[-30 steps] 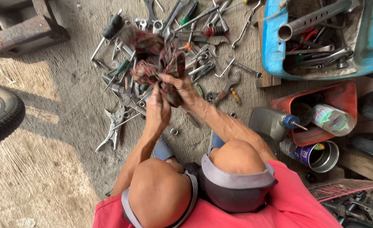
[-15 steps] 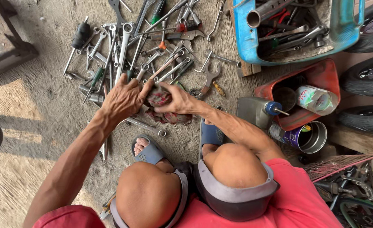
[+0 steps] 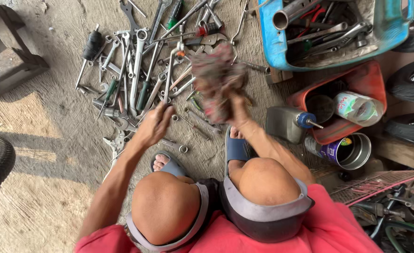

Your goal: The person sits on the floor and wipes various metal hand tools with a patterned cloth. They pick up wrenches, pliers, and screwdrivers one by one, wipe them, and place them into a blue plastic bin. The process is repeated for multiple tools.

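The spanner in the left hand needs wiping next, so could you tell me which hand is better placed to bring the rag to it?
The right hand, probably. It grips the dirty rag, raised above the tools, while the left hand holds a long spanner just beside it.

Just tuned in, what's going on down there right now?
A person squats on a concrete floor over a spread of wrenches and pliers. The right hand holds up a grimy reddish rag above the tools. The left hand hangs just over the tools, fingers curled, holding nothing clearly visible. A blue tray of tools and a red tub sit to the right.
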